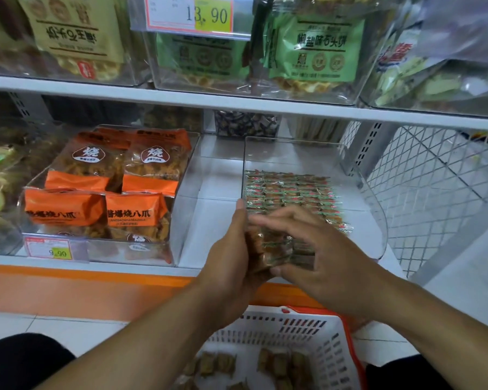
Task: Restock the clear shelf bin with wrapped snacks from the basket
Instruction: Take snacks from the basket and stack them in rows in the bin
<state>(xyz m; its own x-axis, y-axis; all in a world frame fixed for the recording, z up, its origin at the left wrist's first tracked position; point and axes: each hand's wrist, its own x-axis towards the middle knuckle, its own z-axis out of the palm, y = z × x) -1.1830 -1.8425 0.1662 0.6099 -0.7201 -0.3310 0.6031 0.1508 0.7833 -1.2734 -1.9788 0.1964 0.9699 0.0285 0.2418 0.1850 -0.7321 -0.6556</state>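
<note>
The clear shelf bin is seen at centre-right, its floor lined with tidy rows of wrapped snacks. At six o'clock the white basket is shown with a few brown snack packets scattered inside. A stacked bundle of snacks is clamped at the bin's front edge: the left hand is pressed flat against its side, the right hand is curled over it. At nine o'clock, orange bags are packed in a neighbouring bin, a price tag fixed in front.
</note>
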